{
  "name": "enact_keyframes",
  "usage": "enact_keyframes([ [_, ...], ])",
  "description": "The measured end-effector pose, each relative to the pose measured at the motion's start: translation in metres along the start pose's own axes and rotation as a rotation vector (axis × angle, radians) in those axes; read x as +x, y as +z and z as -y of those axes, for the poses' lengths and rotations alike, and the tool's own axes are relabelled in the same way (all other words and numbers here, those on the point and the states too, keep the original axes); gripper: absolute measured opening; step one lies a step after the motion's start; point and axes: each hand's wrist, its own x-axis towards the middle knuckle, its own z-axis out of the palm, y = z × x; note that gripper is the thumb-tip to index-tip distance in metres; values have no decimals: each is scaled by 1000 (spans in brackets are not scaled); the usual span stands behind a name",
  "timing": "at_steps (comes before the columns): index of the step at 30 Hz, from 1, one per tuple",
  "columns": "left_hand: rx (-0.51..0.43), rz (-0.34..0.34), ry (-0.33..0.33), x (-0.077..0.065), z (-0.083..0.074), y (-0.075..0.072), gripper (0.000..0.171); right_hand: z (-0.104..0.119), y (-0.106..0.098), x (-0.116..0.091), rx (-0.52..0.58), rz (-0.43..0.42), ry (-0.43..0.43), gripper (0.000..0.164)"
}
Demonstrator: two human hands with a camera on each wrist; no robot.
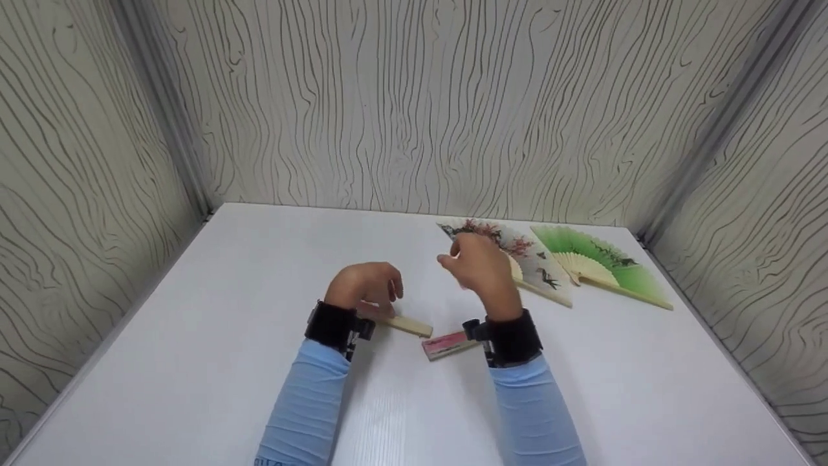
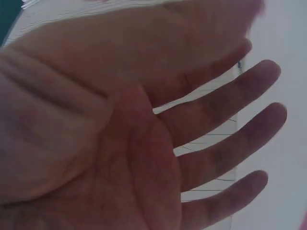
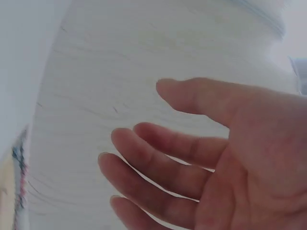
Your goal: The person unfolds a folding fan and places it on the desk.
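My left hand [image 1: 365, 285] is over the near middle of the table, its fingers spread and slightly bent in the left wrist view, with nothing in the palm. Partly hidden beneath it lies a folded fan [image 1: 411, 325] with a pale wooden outer stick. A second folded fan [image 1: 446, 344], pink and grey along its folds, lies close by, its right end behind the right wrist camera. My right hand [image 1: 477, 262] hangs with loosely bent fingers and holds nothing. In the head view it overlaps an open white fan [image 1: 540, 272] painted with red blossoms and dark birds.
A green open fan [image 1: 621, 264] lies at the back right of the white table [image 1: 272, 259], beside the white one. Wood-grain patterned panels [image 1: 388, 110] stand behind the table and on both sides.
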Motion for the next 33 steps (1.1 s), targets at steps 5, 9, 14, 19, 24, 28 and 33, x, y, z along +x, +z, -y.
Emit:
enact_keyframes([
  [5,180,-36,-114,6,14,13,17,15,37,9,-53,148,-35,32],
  [9,156,-84,-141,12,20,17,16,18,54,13,-84,235,-62,30],
  [14,71,-119,-133,21,26,23,22,20,69,15,-89,358,-159,32],
  [19,27,-127,-86,31,26,24,21,15,78,16,-92,479,-249,32],
  [24,25,-160,-33,35,22,25,17,11,80,16,-94,457,-283,26],
  [28,-13,-224,42,34,17,19,17,9,74,16,-47,348,-289,15],
  [33,-37,-283,152,25,6,5,18,6,58,17,-7,202,-265,8],
])
